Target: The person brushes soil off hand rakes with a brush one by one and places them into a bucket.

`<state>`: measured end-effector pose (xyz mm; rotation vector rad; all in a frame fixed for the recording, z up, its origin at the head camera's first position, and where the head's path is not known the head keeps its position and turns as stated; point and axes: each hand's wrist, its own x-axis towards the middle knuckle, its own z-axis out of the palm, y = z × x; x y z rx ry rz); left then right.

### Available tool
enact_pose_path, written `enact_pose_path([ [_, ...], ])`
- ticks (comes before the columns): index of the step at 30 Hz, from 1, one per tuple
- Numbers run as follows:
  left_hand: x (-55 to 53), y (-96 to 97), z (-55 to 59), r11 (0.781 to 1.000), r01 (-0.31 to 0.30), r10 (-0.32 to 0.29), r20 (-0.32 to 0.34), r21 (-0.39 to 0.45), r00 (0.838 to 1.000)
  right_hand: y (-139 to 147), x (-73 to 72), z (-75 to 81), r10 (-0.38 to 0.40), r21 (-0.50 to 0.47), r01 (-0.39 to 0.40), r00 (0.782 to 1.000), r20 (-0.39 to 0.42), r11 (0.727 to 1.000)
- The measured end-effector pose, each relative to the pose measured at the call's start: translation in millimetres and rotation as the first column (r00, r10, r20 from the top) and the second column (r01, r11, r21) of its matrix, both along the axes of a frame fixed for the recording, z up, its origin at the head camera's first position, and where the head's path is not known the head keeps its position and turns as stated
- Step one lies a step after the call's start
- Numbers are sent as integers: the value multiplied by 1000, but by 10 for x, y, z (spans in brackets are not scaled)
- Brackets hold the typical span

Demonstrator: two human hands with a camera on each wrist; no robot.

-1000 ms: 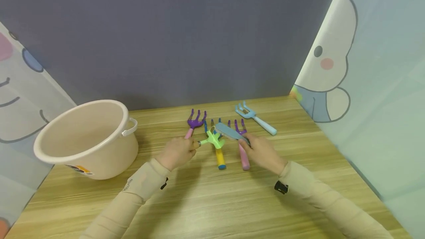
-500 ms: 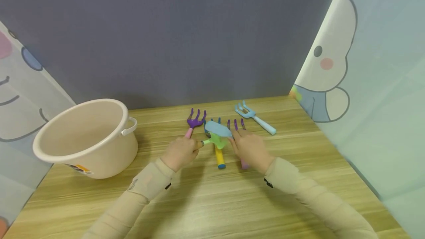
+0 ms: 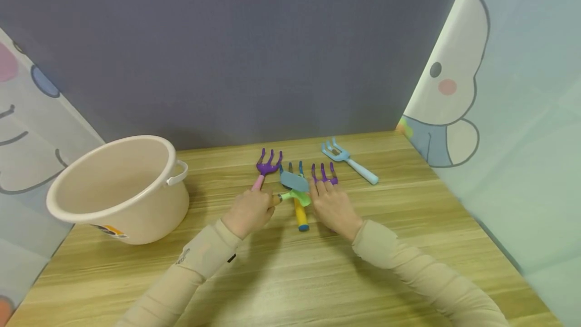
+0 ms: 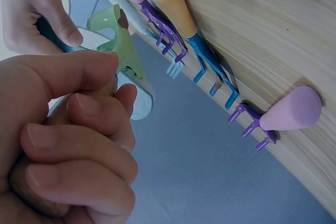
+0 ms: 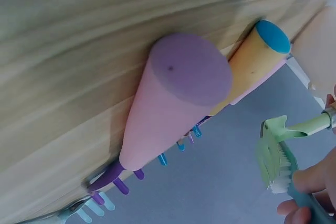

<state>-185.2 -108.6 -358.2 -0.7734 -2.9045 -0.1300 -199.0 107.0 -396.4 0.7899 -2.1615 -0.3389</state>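
Note:
My left hand (image 3: 248, 212) grips the wooden handle of a small garden tool with a light green head (image 3: 300, 198); the left wrist view shows a cut-out in the head (image 4: 126, 48). My right hand (image 3: 336, 208) holds a blue-green brush (image 3: 294, 180) by its handle. In the right wrist view, its white bristles (image 5: 282, 179) lie against the green head. Below the hands, a hand fork with a yellow handle (image 3: 300, 216) and blue tines lies on the table. A purple fork (image 3: 325, 180) with a pink handle is partly hidden by my right hand.
Another purple hand fork (image 3: 268, 168) lies beyond my left hand, its handle partly hidden. A light blue fork (image 3: 361, 169) lies at the back right of the wooden table (image 3: 281, 286). A cream bucket (image 3: 131, 216) stands at the left. A dark panel (image 3: 254, 54) rises behind.
My right hand has moved left and slightly down, carrying the brush across the green head. The left hand has shifted slightly right with its tool. The forks and bucket stay put.

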Motion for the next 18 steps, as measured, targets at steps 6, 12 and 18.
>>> enact_pose_path([
  [6, -2, 16, -28, 1000, 6, -6, -70, 4, 998, 23, -17, 3, -15, -25, 15, 1000, -12, 1000],
  [12, 16, 19, -38, 1000, 23, -22, -109, 8, 994, 51, -62, 33, -3, -161, 16, 997, 76, 987],
  [18, 19, 27, -24, 1000, -5, 5, -47, -5, 999, 79, -80, 60, -29, -255, 84, 976, 216, 963],
])
